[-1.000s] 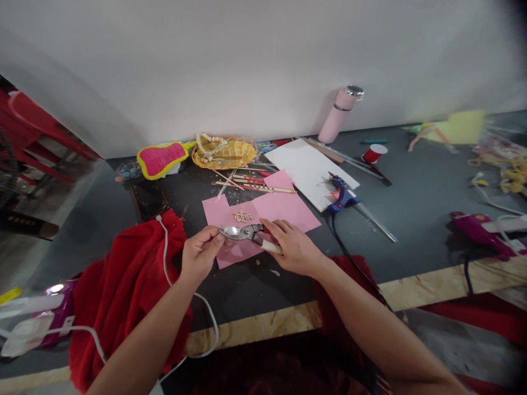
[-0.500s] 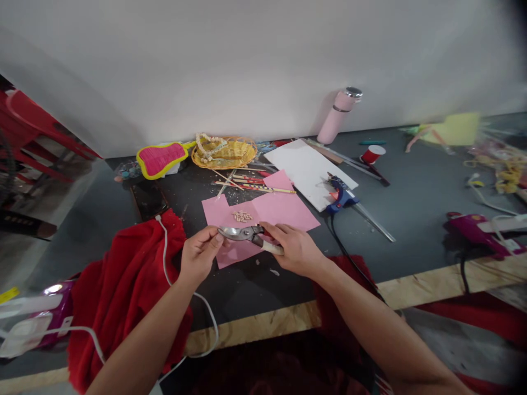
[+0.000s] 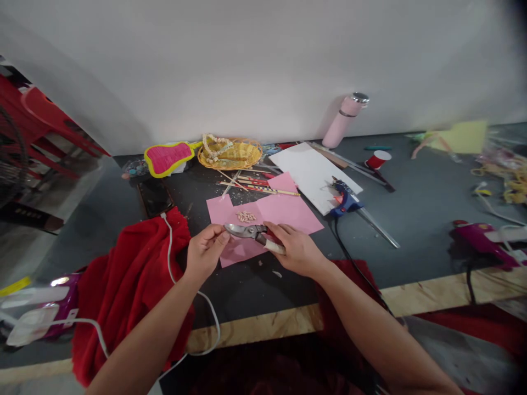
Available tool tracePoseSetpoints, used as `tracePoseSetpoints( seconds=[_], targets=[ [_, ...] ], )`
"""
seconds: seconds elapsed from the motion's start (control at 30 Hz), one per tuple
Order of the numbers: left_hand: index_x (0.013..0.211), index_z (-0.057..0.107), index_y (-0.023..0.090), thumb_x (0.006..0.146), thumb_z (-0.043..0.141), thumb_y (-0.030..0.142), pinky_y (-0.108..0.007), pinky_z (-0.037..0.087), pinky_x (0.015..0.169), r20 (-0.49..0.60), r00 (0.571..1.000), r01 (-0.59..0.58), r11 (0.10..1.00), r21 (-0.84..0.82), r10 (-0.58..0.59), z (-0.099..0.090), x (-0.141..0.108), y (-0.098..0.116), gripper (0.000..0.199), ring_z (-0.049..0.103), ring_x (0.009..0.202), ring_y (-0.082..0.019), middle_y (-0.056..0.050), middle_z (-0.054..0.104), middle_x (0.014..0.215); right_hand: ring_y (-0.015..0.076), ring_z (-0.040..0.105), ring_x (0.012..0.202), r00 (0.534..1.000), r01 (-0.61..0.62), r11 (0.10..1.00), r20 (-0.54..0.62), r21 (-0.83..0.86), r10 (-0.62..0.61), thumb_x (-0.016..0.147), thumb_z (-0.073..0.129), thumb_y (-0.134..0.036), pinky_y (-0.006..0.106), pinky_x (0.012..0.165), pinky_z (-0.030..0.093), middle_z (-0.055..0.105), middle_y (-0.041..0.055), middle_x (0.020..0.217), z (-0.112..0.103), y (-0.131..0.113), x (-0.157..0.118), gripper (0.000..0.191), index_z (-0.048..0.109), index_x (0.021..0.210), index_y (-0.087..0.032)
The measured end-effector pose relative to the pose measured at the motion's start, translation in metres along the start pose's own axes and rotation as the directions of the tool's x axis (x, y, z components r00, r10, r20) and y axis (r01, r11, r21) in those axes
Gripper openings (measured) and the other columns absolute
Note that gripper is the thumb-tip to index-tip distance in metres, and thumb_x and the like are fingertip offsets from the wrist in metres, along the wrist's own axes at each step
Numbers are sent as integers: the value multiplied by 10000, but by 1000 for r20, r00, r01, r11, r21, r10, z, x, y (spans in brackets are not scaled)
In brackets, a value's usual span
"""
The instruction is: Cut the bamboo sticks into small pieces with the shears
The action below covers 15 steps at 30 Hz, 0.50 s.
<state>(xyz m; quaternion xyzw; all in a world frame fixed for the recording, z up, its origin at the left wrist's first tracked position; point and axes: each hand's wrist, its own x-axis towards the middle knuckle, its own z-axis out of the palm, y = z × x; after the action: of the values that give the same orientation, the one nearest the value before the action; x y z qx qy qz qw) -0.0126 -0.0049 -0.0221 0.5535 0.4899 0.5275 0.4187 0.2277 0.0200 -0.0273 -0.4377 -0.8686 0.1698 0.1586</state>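
Note:
My right hand (image 3: 303, 251) is wrapped around the handles of a pair of pruning shears (image 3: 252, 231), whose blades point left. Thumb and fingers of my left hand (image 3: 206, 251) are pinched together at the tip of the blades; what they hold there, if anything, is too small to make out. Just beyond the shears, a small heap of pale short pieces (image 3: 246, 216) lies on folded pink paper (image 3: 290, 213). Several thin patterned sticks (image 3: 263, 188) lie across the paper's far edge.
Behind the sticks sits a wicker basket (image 3: 247, 155) with a beaded string. A white board (image 3: 307, 170), a blue glue gun (image 3: 346, 203), a thread spool (image 3: 377, 159) and a pink bottle (image 3: 341, 123) are to the right. Left are a phone (image 3: 155, 197) and red cloth (image 3: 132, 280).
The view has shifted slightly, so the scene sits a little further right. Both hands keep their places at the shears, with the grip unchanged.

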Motion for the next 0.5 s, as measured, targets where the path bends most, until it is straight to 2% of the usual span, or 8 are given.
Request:
tracePoseSetpoints(
  seconds=[0.13, 0.37, 0.5],
  targets=[
    [739, 663, 154, 846, 590, 282, -255, 418, 686, 38, 999, -32, 998, 60, 30, -2, 0, -1, 182, 568, 712, -157, -33, 625, 717, 267, 544, 1049, 998, 66, 998, 2, -4, -66, 852, 522, -262, 405, 887, 457, 572, 136, 1202, -1, 3, 0, 565, 342, 1375, -145],
    [724, 656, 159, 858, 574, 272, -258, 400, 681, 53, 998, -37, 998, 41, 35, -2, -1, 0, 194, 553, 697, -153, -25, 609, 700, 295, 549, 1056, 993, 105, 994, -43, -26, -106, 869, 520, -345, 453, 885, 467, 555, 164, 1226, 1, 6, -2, 681, 211, 1441, -141],
    [729, 660, 163, 859, 574, 268, -258, 399, 673, 53, 998, -39, 999, 16, 39, -2, -2, -1, 189, 553, 690, -152, -23, 606, 694, 293, 565, 1048, 992, 112, 994, -48, -18, -113, 867, 525, -339, 451, 873, 477, 564, 164, 1214, 1, 6, -2, 659, 234, 1429, -151]
  ],
)
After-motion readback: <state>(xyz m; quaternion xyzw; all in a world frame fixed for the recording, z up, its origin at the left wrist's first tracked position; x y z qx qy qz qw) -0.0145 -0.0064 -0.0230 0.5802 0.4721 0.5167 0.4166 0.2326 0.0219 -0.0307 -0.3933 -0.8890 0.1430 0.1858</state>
